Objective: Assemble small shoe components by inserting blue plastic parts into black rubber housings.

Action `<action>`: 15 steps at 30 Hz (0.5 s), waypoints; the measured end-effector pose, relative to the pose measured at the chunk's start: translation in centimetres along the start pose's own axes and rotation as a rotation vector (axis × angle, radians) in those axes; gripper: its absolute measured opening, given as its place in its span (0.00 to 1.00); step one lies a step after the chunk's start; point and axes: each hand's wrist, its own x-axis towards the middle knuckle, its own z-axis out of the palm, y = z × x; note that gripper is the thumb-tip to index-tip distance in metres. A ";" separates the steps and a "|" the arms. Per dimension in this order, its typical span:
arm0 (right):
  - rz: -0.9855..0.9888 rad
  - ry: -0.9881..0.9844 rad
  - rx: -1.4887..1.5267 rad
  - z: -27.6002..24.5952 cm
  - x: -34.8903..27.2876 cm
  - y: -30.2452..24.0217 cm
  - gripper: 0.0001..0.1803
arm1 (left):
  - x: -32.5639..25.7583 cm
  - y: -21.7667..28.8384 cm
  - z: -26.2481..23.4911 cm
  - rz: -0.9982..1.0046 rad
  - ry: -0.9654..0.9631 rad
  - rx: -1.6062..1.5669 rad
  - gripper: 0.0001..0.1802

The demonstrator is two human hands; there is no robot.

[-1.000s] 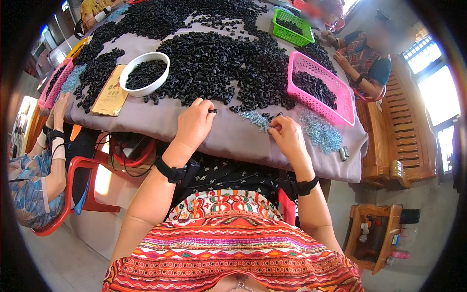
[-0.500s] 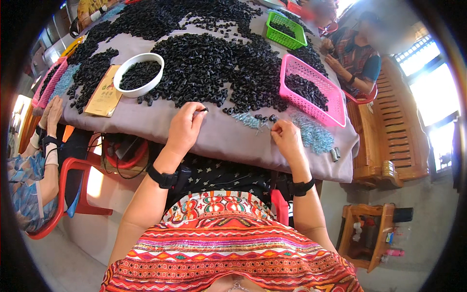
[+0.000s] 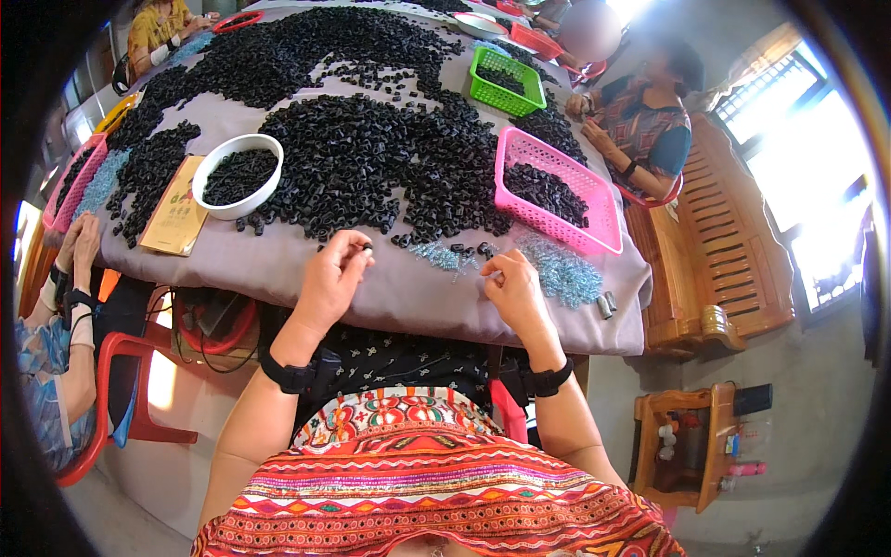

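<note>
A small black plastic piece is pinched between thumb and forefinger of my left hand, just above the table's near edge. My right hand is to its right with thumb and fingers drawn together; whatever they hold is too small to make out. Beyond both hands spreads a large heap of similar black pieces. Small clear bluish parts lie in a little patch between my hands and in a bigger pile beside my right hand. A few loose black pieces rest near the little patch.
A pink basket and a green basket hold black pieces on the right. Left of the heap stand a white bowl of black pieces and a yellowish booklet. Other people sit around the cloth-covered table.
The whole view has shifted, so the table's things appear further left and the near ones lower. My right hand has drawn back slightly from the loose black pieces. My left hand still holds its piece.
</note>
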 end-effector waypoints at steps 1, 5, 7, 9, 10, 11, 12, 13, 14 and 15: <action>-0.006 -0.008 0.008 0.1 0.1 -0.3 0.08 | -0.2 -0.1 0.4 0.031 -0.040 -0.105 0.09; 0.191 -0.060 0.422 1.1 0.6 -0.6 0.07 | -0.6 0.7 2.0 0.016 -0.183 -0.321 0.10; 0.262 -0.087 0.555 0.7 1.2 -3.5 0.05 | -0.7 1.0 2.3 -0.035 -0.209 -0.323 0.10; 0.235 -0.088 0.593 1.0 1.6 -5.2 0.05 | -0.8 1.3 2.3 -0.076 -0.239 -0.330 0.11; 0.208 -0.072 0.618 1.2 1.8 -5.7 0.04 | -0.7 1.5 2.2 -0.076 -0.268 -0.297 0.10; 0.210 -0.079 0.623 1.5 2.0 -6.2 0.04 | -0.8 1.6 2.3 -0.075 -0.297 -0.265 0.10; 0.176 -0.070 0.633 1.9 2.2 -6.8 0.05 | -0.9 1.4 2.4 -0.088 -0.288 -0.301 0.10; 0.142 -0.060 0.643 2.3 2.3 -7.2 0.05 | -1.0 1.3 2.4 -0.093 -0.284 -0.300 0.10; 0.142 -0.064 0.645 3.0 2.2 -7.5 0.05 | -1.1 1.2 2.5 -0.077 -0.274 -0.290 0.10; 0.091 -0.074 0.596 3.7 2.1 -7.7 0.05 | -1.1 1.2 2.5 -0.060 -0.265 -0.281 0.11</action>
